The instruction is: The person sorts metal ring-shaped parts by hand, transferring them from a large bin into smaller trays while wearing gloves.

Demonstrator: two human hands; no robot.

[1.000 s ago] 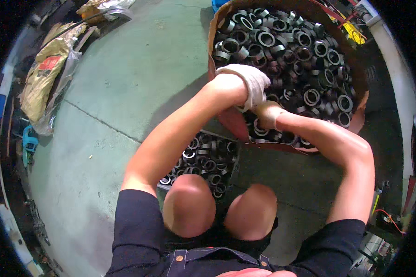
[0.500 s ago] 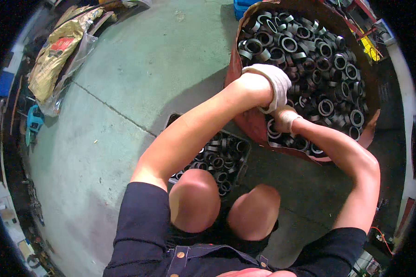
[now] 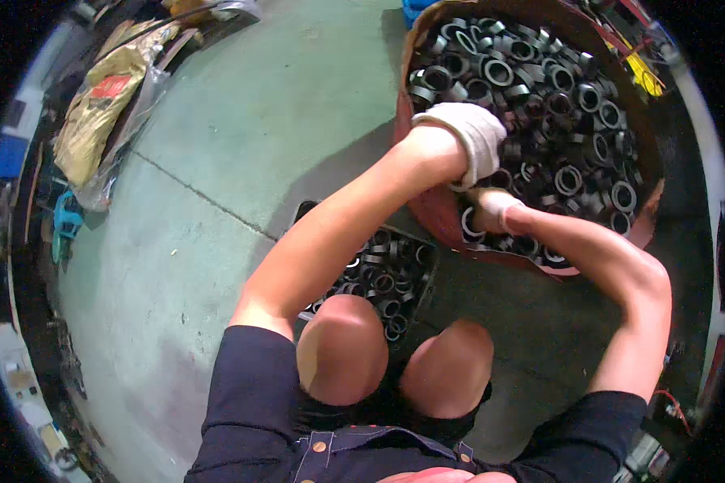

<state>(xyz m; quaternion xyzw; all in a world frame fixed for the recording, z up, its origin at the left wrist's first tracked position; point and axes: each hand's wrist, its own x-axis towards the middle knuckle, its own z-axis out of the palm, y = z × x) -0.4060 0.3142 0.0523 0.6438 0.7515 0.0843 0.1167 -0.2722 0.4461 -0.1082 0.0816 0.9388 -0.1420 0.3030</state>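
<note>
Both my hands are inside a large reddish-brown bin piled with dark metal rings. My left hand, in a thick off-white glove, reaches over the bin's near left side. Its glove cuff shows, but the fingers are hidden behind the wrist. Just nearer to me, my right hand, also in a light glove, lies low among the rings by the near wall. Its fingers point left and cannot be made out, so what either hand grips is not visible. A dark crate holding more rings stands on the floor before my knees.
At the far left lie a yellowish sack and clear plastic sheeting. A light-blue plastic object is near them. A blue container sits behind the bin, and something yellow lies beyond its right side. Green floor spreads left.
My left hand has shifted slightly left and my right hand a little left and nearer to me. The whole view has also moved a little. Both hands remain in the bin.
</note>
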